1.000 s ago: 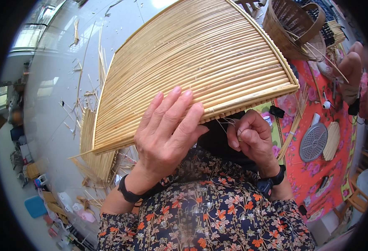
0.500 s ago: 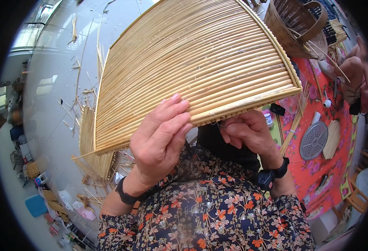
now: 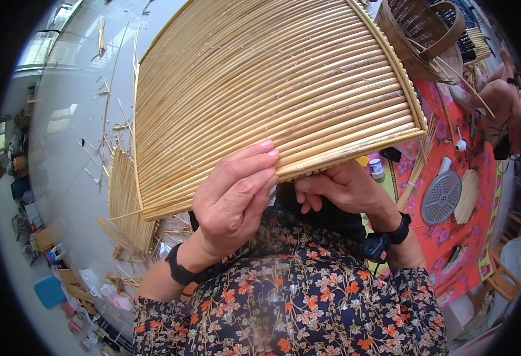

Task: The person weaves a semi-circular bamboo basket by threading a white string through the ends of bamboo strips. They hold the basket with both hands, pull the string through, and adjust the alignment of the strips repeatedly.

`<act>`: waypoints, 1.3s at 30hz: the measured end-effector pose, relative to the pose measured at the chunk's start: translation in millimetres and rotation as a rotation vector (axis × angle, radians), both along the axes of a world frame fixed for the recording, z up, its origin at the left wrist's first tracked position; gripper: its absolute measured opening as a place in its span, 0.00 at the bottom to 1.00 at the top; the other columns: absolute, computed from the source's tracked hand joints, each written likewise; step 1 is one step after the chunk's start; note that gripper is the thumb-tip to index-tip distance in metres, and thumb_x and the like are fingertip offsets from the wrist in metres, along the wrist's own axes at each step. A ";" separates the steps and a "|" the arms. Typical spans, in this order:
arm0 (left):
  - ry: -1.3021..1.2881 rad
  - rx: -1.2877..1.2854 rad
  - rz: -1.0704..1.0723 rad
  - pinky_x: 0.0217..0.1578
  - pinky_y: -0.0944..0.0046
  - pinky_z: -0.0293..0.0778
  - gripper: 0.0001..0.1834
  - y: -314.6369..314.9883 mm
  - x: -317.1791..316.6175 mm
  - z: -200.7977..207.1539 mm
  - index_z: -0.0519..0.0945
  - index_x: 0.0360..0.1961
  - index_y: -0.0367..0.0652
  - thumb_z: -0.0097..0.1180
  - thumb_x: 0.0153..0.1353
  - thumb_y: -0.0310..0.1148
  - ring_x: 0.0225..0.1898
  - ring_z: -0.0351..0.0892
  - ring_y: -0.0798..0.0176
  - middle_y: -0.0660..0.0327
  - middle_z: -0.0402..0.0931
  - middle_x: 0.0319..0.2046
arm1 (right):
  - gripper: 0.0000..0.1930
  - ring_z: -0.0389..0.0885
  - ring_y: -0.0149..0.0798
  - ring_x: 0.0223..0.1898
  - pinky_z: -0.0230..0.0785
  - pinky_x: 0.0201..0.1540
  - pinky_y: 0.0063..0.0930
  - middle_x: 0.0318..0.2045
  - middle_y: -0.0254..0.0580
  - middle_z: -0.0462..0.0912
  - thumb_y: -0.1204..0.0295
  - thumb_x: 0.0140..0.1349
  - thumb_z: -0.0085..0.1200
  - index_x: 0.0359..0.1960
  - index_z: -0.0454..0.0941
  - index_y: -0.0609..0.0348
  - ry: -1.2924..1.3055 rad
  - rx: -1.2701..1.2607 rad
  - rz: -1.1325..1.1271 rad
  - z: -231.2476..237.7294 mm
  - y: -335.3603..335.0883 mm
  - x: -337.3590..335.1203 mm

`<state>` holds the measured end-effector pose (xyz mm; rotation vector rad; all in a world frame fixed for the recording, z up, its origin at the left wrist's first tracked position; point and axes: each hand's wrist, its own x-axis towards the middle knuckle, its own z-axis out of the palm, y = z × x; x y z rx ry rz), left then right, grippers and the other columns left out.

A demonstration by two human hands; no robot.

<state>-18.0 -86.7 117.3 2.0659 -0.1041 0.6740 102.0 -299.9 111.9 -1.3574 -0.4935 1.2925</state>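
Note:
A large fan-shaped panel of pale stalks (image 3: 284, 89), laid side by side and stitched with short threads, is held up in front of me. My left hand (image 3: 233, 196) grips its near edge, the fingers flat together on the top face; the thumb is hidden. My right hand (image 3: 340, 188) is just under the same edge, a little to the right, with its fingers curled in. Part of that hand is covered by the panel, and I cannot make out what the fingertips hold.
A second stalk panel (image 3: 128, 199) leans at the left amid loose stalk scraps. On the right, a red floral cloth (image 3: 444, 249) carries a grey perforated disc (image 3: 441, 197) and a stalk bundle (image 3: 413, 184). Beyond are a wicker basket (image 3: 407, 44) and another person's bare leg (image 3: 493, 98).
The panel has shifted slightly and its right corner sits lower. My right hand has moved left and further in under the edge; the fine thread seen at its fingers earlier no longer shows.

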 end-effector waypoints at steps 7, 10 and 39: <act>0.010 0.000 -0.002 0.60 0.48 0.86 0.07 -2.1 -6.2 -4.4 0.88 0.47 0.29 0.68 0.68 0.16 0.59 0.90 0.41 0.45 0.90 0.50 | 0.10 0.87 0.29 0.29 0.83 0.36 0.27 0.31 0.36 0.87 0.70 0.83 0.54 0.50 0.82 0.66 0.000 0.026 -0.022 -0.7 3.0 -3.2; 0.064 0.089 -0.033 0.62 0.45 0.84 0.09 7.3 -10.8 1.1 0.89 0.48 0.32 0.69 0.68 0.18 0.61 0.89 0.40 0.46 0.90 0.52 | 0.10 0.87 0.30 0.28 0.82 0.35 0.26 0.30 0.36 0.86 0.70 0.82 0.55 0.50 0.83 0.66 0.009 -0.039 -0.044 4.6 6.8 -6.9; 0.356 -0.165 -0.090 0.52 0.58 0.82 0.15 49.5 -38.3 0.3 0.91 0.45 0.40 0.77 0.57 0.18 0.55 0.83 0.56 0.58 0.82 0.50 | 0.13 0.94 0.38 0.38 0.93 0.40 0.32 0.42 0.52 0.93 0.74 0.77 0.64 0.56 0.86 0.70 0.172 -0.189 -0.452 24.5 -9.1 -28.3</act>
